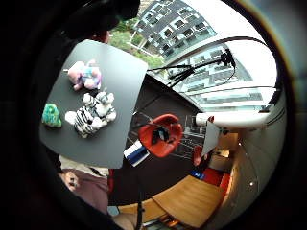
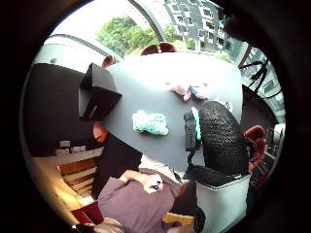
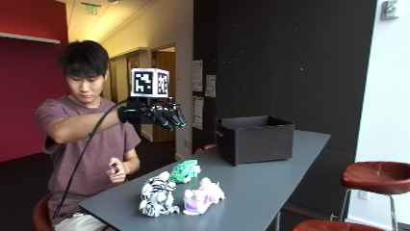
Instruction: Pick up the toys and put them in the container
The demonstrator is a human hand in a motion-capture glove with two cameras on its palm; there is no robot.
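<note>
Three plush toys lie near the close end of the grey table (image 3: pixel 275 168): a black-and-white zebra (image 3: pixel 158 194), a pink one (image 3: pixel 203 196) beside it, and a teal one (image 3: pixel 185 171) just behind. The palm views show the zebra (image 1: pixel 93 115), the pink toy (image 1: pixel 85 75) and the teal toy (image 1: pixel 51 116) from above, with the teal toy (image 2: pixel 150 123) between the box and the hand's thumb. A black open box (image 3: pixel 255 138) stands further along the table (image 2: pixel 146 82). My gloved right hand (image 3: pixel 156 115) hovers high above the toys, fingers relaxed, holding nothing.
The person's bare left hand (image 3: pixel 116 169) is held near the table's edge, gripping a small dark object. Red stools (image 3: pixel 375 174) stand on the right side of the table, and one red chair (image 1: pixel 161 134) shows beyond its edge.
</note>
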